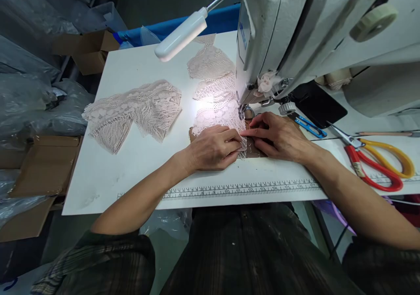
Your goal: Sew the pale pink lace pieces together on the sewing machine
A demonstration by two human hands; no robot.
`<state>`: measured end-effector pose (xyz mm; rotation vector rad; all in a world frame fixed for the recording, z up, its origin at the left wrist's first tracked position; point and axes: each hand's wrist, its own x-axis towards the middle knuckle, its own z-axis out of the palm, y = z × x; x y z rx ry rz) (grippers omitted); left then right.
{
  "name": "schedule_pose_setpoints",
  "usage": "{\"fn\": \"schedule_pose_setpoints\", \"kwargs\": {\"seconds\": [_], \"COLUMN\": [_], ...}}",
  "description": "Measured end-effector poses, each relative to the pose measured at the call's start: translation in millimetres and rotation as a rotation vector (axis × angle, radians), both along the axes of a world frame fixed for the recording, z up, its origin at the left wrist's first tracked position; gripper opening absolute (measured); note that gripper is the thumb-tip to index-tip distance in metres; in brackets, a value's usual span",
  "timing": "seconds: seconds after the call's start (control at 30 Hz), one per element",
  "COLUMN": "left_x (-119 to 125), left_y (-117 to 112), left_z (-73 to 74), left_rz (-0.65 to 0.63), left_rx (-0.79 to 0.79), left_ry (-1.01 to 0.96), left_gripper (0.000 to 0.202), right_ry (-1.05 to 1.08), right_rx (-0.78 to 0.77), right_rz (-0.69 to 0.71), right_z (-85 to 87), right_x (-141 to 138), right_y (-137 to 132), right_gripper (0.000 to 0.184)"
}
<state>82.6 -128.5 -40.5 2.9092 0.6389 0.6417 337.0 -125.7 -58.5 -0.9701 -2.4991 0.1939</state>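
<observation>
A strip of pale pink lace runs under the needle area of the sewing machine, lit brightly by the lamp. My left hand lies over the near end of this lace, fingers curled together and gripping it. From the other side, my right hand pinches at the lace's right edge just in front of the presser foot; its fingertips partly hide what they hold. Beneath the lace and both hands lies a brown piece, mostly covered, with loose threads on it.
Another folded lace piece rests on the white table to the left. Blue thread snips, a black phone and red-and-yellow scissors are at the right. A white lamp hangs above. Cardboard boxes stand beyond the left edge.
</observation>
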Motion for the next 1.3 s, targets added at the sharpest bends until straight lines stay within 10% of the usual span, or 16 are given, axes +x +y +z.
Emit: {"fn": "schedule_pose_setpoints", "kwargs": {"seconds": [0.6,0.97,1.3], "left_x": [4,1,2], "left_y": [3,6,8], "left_z": [-18.0,-16.0,-19.1], "left_rz": [0.137,0.14,0.123], "left_rx": [0.068,-0.038,0.108], "left_ry": [-0.124,-0.15,-0.129], "left_gripper": [0.015,0.015,0.011], "right_ry": [-0.273,0.07,0.062], "right_rx": [0.016,-0.192,0.072], "right_rz": [-0.239,-0.324,-0.082], "right_z": [6.6,3.9,-9.8], "right_x": [-15,1,-4], "right_y": [-3,1,-2], "right_gripper": [0.049,0.041,0.038]}}
